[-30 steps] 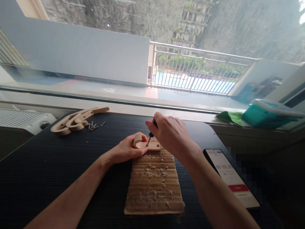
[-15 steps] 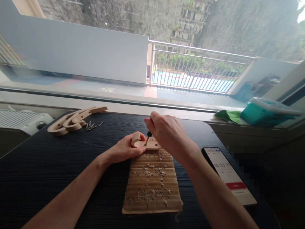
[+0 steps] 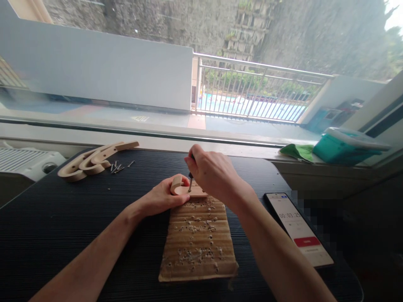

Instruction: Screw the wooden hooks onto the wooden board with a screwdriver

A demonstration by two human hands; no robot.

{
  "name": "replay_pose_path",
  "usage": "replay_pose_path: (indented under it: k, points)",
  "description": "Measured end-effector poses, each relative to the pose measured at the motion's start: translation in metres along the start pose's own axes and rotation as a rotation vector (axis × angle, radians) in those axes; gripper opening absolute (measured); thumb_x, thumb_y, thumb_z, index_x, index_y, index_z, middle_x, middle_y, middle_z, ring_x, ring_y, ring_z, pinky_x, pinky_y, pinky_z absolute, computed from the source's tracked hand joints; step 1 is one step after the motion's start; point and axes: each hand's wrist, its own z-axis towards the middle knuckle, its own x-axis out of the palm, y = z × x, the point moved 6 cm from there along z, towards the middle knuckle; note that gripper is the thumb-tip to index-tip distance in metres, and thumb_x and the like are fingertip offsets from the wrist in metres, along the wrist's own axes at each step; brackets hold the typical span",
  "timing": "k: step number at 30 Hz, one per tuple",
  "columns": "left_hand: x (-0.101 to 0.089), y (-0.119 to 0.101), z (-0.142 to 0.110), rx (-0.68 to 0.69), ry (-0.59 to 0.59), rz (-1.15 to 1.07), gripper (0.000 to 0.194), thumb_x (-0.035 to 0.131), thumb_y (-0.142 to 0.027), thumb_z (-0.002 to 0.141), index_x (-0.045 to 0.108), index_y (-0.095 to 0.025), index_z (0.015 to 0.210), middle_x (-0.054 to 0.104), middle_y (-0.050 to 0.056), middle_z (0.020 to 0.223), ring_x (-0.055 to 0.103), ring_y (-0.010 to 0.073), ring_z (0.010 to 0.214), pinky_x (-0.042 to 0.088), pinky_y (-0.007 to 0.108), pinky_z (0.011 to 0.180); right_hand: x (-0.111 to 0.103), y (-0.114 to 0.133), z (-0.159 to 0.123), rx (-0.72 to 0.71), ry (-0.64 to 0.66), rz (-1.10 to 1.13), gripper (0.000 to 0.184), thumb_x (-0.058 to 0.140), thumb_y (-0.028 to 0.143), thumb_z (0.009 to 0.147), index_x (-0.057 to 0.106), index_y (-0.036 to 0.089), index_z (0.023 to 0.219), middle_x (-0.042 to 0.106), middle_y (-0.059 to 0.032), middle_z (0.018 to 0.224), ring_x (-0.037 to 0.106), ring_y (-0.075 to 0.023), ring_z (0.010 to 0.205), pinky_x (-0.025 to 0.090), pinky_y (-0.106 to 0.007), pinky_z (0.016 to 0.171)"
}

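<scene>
A small curved wooden hook [image 3: 185, 190] lies on the far end of a cardboard sheet [image 3: 197, 239] pocked with small holes. My left hand [image 3: 165, 194] is closed round the hook's curved end and holds it down. My right hand [image 3: 210, 173] is closed on a screwdriver [image 3: 190, 179], whose tip stands upright on the hook's flat part. The handle is mostly hidden in my fist. Both forearms reach in from the bottom of the view.
Several more wooden hooks [image 3: 91, 160] lie stacked at the far left of the black ribbed table [image 3: 56, 218], with loose screws [image 3: 117, 167] beside them. A phone [image 3: 297, 228] showing a timer lies to the right. A teal box [image 3: 341, 149] and green cloth [image 3: 297, 151] sit on the window sill.
The view has drifted slightly, so everything sits a little more to the left. My right hand has turned a little on the screwdriver. The left hand keeps its hold.
</scene>
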Motion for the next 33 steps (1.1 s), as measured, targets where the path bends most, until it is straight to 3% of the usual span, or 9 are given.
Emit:
replay_pose_path:
  k: [4, 8, 12, 15, 25, 33]
  points:
    - [0.0, -0.002, 0.0, -0.031, -0.02, 0.034, 0.025, 0.059, -0.033, 0.069, 0.05, -0.019, 0.087, 0.054, -0.003, 0.076, 0.05, 0.0119, 0.068, 0.041, 0.021, 0.062, 0.0, 0.002, -0.003, 0.049, -0.024, -0.019, 0.031, 0.032, 0.04, 0.096, 0.052, 0.016, 0.096, 0.064, -0.0049, 0.067, 0.055, -0.0149, 0.057, 0.022, -0.028, 0.051]
    - [-0.001, -0.005, 0.0, -0.038, -0.032, 0.052, 0.024, 0.06, -0.03, 0.065, 0.051, -0.018, 0.083, 0.054, -0.004, 0.073, 0.05, 0.0119, 0.066, 0.042, 0.021, 0.06, -0.006, 0.013, -0.012, -0.037, -0.006, 0.036, 0.027, 0.033, 0.035, 0.095, 0.054, 0.018, 0.095, 0.068, -0.005, 0.082, 0.057, -0.0141, 0.062, 0.023, -0.028, 0.053]
    - [-0.003, -0.006, 0.0, -0.011, -0.049, 0.08, 0.025, 0.061, -0.029, 0.063, 0.053, -0.017, 0.083, 0.058, -0.002, 0.077, 0.052, 0.0133, 0.07, 0.043, 0.021, 0.063, -0.005, 0.019, -0.015, -0.154, 0.065, 0.141, 0.027, 0.032, 0.029, 0.095, 0.053, 0.019, 0.109, 0.068, -0.0043, 0.088, 0.056, -0.0127, 0.067, 0.028, -0.027, 0.058]
    - [-0.002, -0.004, 0.0, -0.022, -0.038, 0.067, 0.025, 0.061, -0.03, 0.065, 0.053, -0.018, 0.085, 0.057, -0.003, 0.075, 0.052, 0.0127, 0.067, 0.043, 0.021, 0.06, -0.003, 0.016, -0.011, -0.161, 0.055, 0.158, 0.03, 0.032, 0.031, 0.096, 0.049, 0.02, 0.117, 0.068, -0.0043, 0.085, 0.054, -0.0122, 0.066, 0.029, -0.027, 0.059]
    - [0.0, 0.002, 0.0, 0.006, 0.007, 0.019, 0.03, 0.06, -0.036, 0.072, 0.052, -0.019, 0.095, 0.059, -0.001, 0.085, 0.055, 0.0149, 0.077, 0.044, 0.024, 0.07, -0.002, -0.004, -0.002, 0.025, -0.065, 0.003, 0.027, 0.036, 0.037, 0.094, 0.054, 0.018, 0.09, 0.062, -0.0032, 0.065, 0.049, -0.0119, 0.054, 0.021, -0.028, 0.052]
    - [-0.001, -0.005, -0.001, -0.049, -0.038, 0.062, 0.026, 0.062, -0.03, 0.064, 0.053, -0.019, 0.085, 0.052, -0.004, 0.068, 0.048, 0.0121, 0.063, 0.041, 0.021, 0.058, -0.011, 0.016, -0.015, -0.135, 0.025, 0.081, 0.026, 0.032, 0.03, 0.094, 0.055, 0.019, 0.096, 0.066, -0.0022, 0.077, 0.052, -0.0119, 0.061, 0.023, -0.028, 0.053]
